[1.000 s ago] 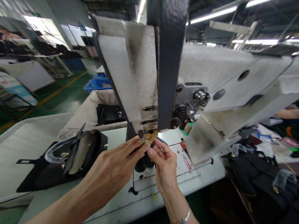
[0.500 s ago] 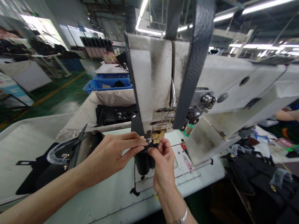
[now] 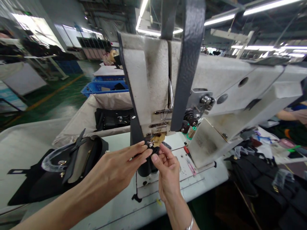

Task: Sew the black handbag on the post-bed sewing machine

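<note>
A long dark leather strap [image 3: 185,67] hangs in a loop over the head of a white sewing machine [image 3: 235,89]. One end comes down at the left [image 3: 135,131] to the needle area. My left hand [image 3: 117,169] and my right hand [image 3: 166,171] meet just below the needle, over the black post of the machine [image 3: 144,169]. Both pinch the strap's lower end with fingertips pressed together. A silver bracelet [image 3: 190,223] shows on my right wrist.
A black handbag [image 3: 79,159] with a plastic-wrapped handle lies on the white table [image 3: 120,207] at my left. Behind it stand a cloth bin with black bags [image 3: 110,118] and a blue crate [image 3: 105,88]. Black pieces are heaped at the right [image 3: 263,179]. Another person's arm [image 3: 287,115] shows far right.
The camera has shifted slightly, so the machine and strap sit a little more to the left. My fingertips have stayed at the needle area, working the strap end with small movements.
</note>
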Tool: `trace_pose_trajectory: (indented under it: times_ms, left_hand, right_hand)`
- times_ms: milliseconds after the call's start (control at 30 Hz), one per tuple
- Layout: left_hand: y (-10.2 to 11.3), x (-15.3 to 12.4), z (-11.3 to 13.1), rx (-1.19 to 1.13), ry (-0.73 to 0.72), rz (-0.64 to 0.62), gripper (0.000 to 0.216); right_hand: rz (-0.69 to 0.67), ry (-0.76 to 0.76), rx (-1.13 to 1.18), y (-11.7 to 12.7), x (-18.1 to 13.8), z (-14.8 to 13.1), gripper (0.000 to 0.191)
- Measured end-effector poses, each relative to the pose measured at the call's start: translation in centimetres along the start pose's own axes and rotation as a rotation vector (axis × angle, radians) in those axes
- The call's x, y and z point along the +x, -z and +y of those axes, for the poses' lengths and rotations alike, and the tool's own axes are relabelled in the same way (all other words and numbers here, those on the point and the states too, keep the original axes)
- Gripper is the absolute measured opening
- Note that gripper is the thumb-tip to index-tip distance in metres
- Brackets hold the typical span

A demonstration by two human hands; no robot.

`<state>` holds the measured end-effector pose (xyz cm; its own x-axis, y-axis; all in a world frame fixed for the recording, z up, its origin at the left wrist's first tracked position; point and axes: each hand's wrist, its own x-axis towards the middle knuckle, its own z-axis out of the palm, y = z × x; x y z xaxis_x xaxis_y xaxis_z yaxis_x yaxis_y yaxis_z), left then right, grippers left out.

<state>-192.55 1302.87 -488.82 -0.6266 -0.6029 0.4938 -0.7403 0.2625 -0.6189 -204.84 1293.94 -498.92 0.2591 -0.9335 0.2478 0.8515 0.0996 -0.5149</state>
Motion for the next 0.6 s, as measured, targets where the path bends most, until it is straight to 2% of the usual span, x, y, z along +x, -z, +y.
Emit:
trace_pose_trajectory:
  times_ms: [300,600]
  left_hand:
    - [0.6,0.4,1.6,0.061,0.064,-0.005,0.05]
    - [0.8,1.3,3.4,0.127,0.116,-0.085,0.055]
  right_hand:
    - [-0.085,0.038,-0.053,0.5,0.9,-0.7,0.047]
    - [-0.187,0.011,-0.071,0.5,1.8,-1.9,0.039]
